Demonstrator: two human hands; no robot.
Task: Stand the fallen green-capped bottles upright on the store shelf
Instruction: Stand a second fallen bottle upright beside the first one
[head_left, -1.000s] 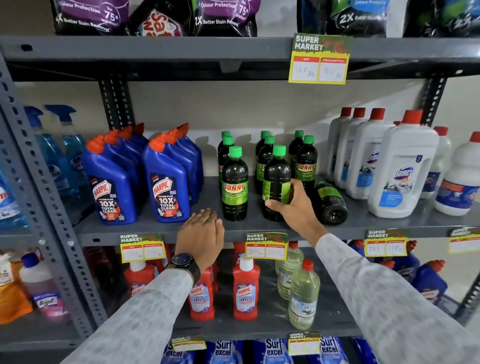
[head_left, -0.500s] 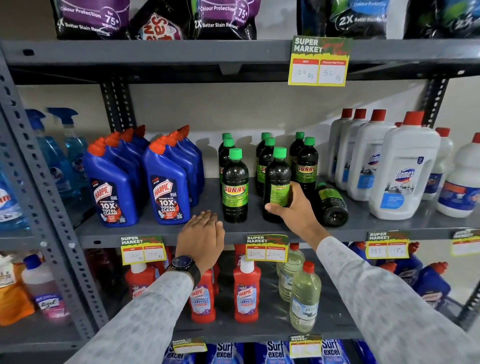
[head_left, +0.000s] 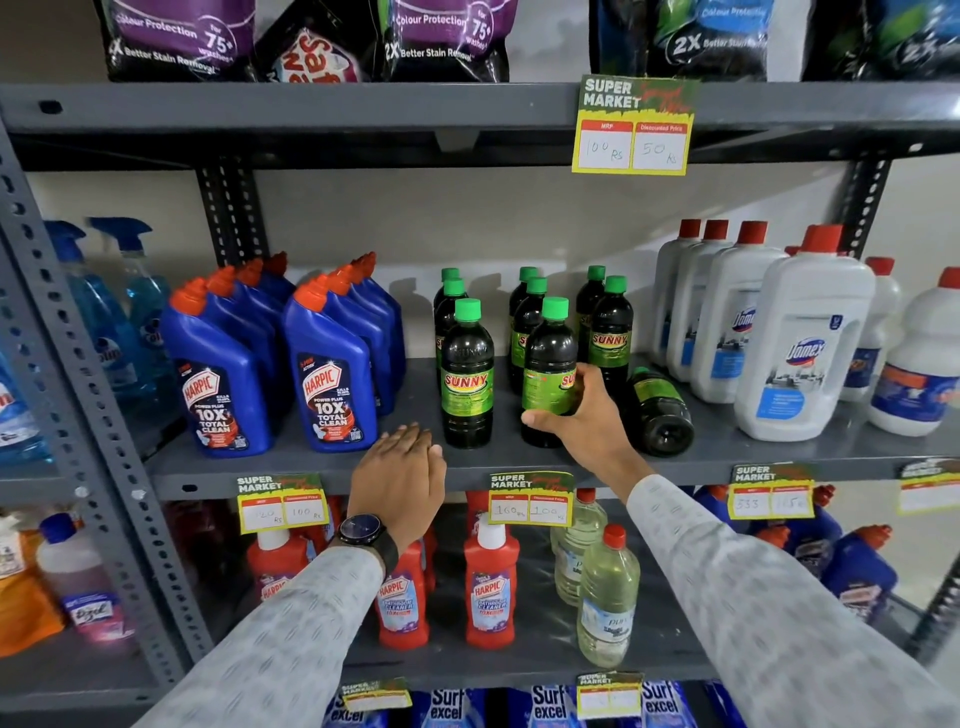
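Store shelf (head_left: 519, 462): eight green-capped bottles upright; fallen bottle (head_left: 658, 410) remaining; right hand (head_left: 587, 415) clasps front bottle (head_left: 549, 364); left hand (head_left: 400, 467) flat, empty

shelf (head_left: 332, 465): grey painted metal, matt
green-capped bottles (head_left: 467, 374): dark glossy plastic, shiny green labels
fallen bottle (head_left: 660, 410): same glossy dark plastic
blue bottles (head_left: 218, 384): smooth, shiny plastic
white bottles (head_left: 800, 338): matt plastic
price tags (head_left: 530, 499): paper
sleeve (head_left: 769, 597): patterned woven cloth

bright, even | shadows behind bottles | edges bowed, perhaps slightly soft
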